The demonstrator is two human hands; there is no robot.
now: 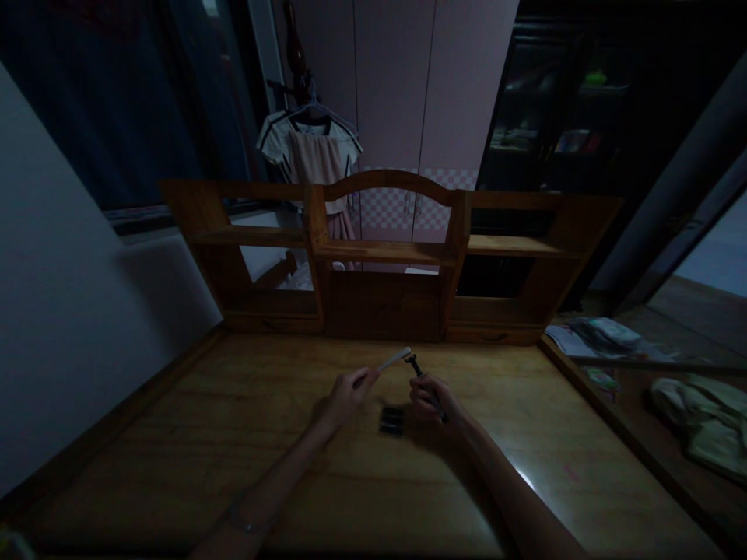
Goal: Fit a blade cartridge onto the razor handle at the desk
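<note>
My left hand [348, 393] is closed around one end of a slim white stick [395, 359], which points up and to the right. Its exact kind is too dark and small to make out. In my right hand [432, 397] is a black razor [415, 365], gripped by the handle, its head tilted toward the tip of the stick. The two tips are very close; whether they touch I cannot tell. Between and below my hands, small black pieces [391, 421] like razor heads lie in a short stack of rows on the wooden desk [280, 451].
A wooden shelf unit [382, 250] spans the desk's back edge. Raised wooden edging [618, 428] runs along the right side, with papers and plastic bags [601, 336] and a pale green cloth bag [709, 424] beyond it. A white wall [75, 288] borders the left. The room is dim.
</note>
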